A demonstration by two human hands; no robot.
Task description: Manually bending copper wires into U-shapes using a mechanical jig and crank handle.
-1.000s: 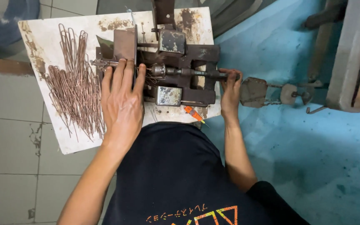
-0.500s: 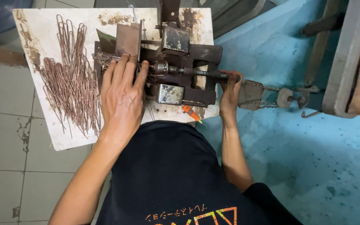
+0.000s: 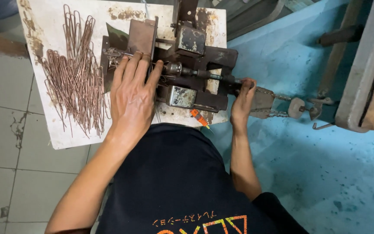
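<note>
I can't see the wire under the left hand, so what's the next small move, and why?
Probably turn the crank with the right hand while the left hand stays pressed down. The left fingers lie flat over thin wire at the jig, and the right hand's grip is at the end of the shaft. Bent wires lie piled beside it on the board.

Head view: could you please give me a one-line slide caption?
Left hand flat on a dark rusty metal jig, right hand gripping its shaft end, beside bent copper-coloured wires.
</note>
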